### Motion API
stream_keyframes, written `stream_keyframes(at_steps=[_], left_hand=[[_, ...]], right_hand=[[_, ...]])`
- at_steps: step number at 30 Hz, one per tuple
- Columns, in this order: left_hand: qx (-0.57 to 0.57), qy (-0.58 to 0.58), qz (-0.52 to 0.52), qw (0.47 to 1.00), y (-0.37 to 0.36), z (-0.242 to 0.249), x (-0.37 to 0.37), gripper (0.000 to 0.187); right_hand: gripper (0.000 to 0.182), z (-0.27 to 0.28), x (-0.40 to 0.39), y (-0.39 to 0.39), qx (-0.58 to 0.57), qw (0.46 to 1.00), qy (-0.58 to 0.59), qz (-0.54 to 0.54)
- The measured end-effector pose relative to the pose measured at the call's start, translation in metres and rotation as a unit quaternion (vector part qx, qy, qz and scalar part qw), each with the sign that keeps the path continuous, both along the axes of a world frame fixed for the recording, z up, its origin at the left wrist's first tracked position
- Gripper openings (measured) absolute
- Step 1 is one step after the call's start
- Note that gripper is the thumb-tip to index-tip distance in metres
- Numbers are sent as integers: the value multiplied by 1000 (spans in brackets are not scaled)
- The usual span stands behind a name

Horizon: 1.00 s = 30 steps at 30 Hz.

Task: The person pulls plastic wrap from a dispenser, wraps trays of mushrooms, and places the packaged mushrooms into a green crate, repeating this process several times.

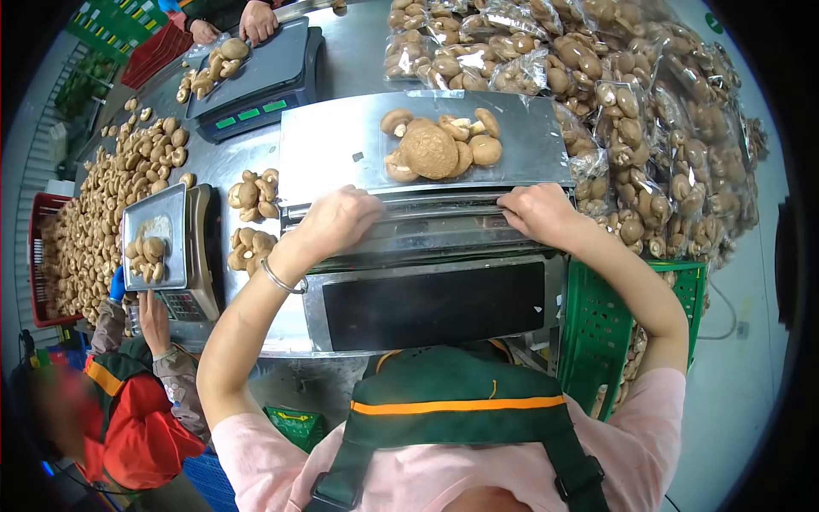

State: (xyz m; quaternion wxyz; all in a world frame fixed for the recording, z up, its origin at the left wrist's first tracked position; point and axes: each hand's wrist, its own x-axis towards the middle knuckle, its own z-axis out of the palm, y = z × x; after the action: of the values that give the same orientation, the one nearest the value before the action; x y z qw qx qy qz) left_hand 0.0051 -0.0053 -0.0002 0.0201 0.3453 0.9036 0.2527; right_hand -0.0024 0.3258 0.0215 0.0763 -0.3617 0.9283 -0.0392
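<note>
My left hand (339, 222) and my right hand (541, 213) are at opposite ends of the slot along the front of a metal wrapping machine (320, 128). The fingers of both are closed in a pinch on what looks like the edge of clear plastic film (435, 229), which is hard to see against the metal. Just beyond my hands, a cluster of brown mushrooms (431, 149) lies on the machine's flat top. Some are cap up and others show their stems. A dark panel (431, 305) lies on the machine's near side.
Film-wrapped mushroom packs (631, 111) are heaped at the right and back. Loose mushrooms (119, 188) spread along the left, by a scale (175, 226) where a co-worker (141, 401) works. Another person's hands (258, 21) are by the far scale (290, 64). A green crate (597, 324) stands right.
</note>
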Motion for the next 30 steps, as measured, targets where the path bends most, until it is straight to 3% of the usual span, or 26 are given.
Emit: stream_keyframes(at_steps=[3, 6, 7, 9, 12, 14, 16, 19, 28, 30], left_hand=[[-8, -4, 4, 1000, 1, 1, 0, 9], [12, 4, 33, 999, -1, 1, 5, 6], [24, 11, 52, 998, -2, 2, 9, 6], [54, 29, 83, 995, -3, 3, 18, 4], [91, 35, 113, 989, 0, 1, 26, 3], [88, 30, 102, 990, 1, 5, 20, 3], [83, 30, 92, 992, 3, 8, 13, 3], [84, 14, 79, 993, 0, 8, 14, 3], [72, -8, 91, 993, 1, 8, 20, 5], [71, -8, 95, 993, 0, 8, 24, 5]], right_hand=[[9, -7, -5, 4, 5, 999, 5, 33], [6, -9, -2, 9, -126, 992, 19, 22], [7, -2, 2, 8, -214, 973, -36, -84], [9, 21, 15, 7, -371, 871, -146, -288], [11, 26, 25, 29, -515, 773, -148, -339], [12, 3, 23, 39, -327, 926, -32, -183], [14, -4, 22, 37, -149, 986, 26, -68], [14, -2, 22, 26, -78, 994, 71, -42], [3, -17, 12, 26, -53, 993, 100, 23], [3, -22, 11, 26, -156, 981, 56, -97]])
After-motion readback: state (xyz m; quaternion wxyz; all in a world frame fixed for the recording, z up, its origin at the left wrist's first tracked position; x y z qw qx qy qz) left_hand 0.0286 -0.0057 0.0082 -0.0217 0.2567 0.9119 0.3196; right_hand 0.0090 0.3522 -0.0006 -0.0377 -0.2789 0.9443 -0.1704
